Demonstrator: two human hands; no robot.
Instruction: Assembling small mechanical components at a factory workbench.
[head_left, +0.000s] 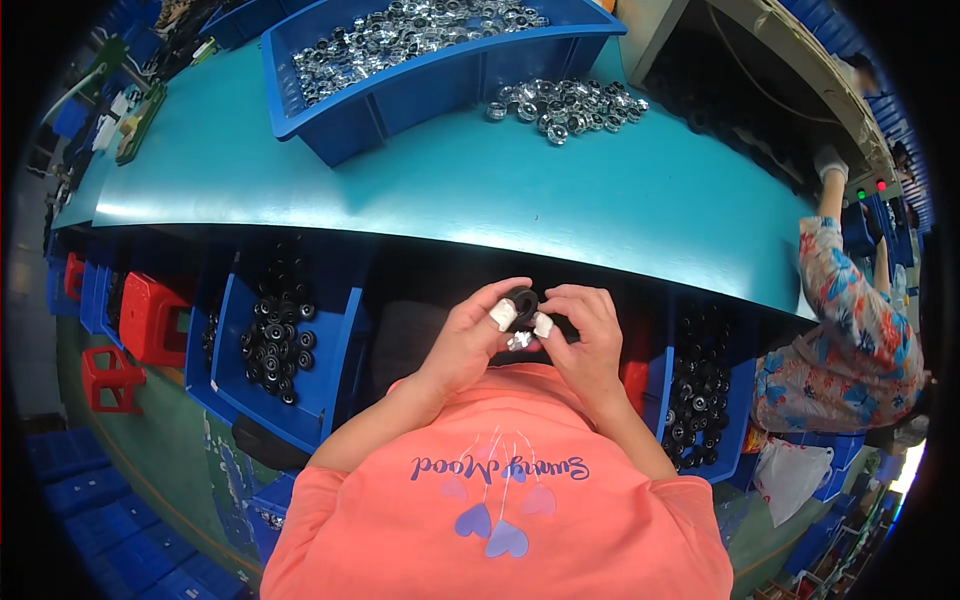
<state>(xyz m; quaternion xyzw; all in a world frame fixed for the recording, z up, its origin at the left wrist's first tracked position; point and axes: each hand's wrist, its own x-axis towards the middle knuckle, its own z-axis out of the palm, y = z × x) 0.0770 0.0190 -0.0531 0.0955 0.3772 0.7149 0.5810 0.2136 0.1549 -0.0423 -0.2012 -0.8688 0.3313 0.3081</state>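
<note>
Close in front of my chest, my left hand point(470, 335) and my right hand point(592, 338) meet around a black ring point(525, 298), which looks like a small tyre. Both sets of fingers are closed on it, and white wraps cover the thumb tips. Just under the ring shows a shiny clear-and-silver piece point(519, 341), like the wheel hubs on the table. Which hand carries that piece I cannot tell. A loose pile of shiny hubs point(575, 105) lies on the turquoise table point(420, 195) beyond my hands.
A blue bin point(350, 115) full of hubs stands on the table. Below its edge, blue bins point(325, 410) with black wheels flank me. Red stools point(150, 320) are at left. On the right, a person in a floral sleeve point(840, 270) reaches toward a dark-mouthed machine point(740, 90).
</note>
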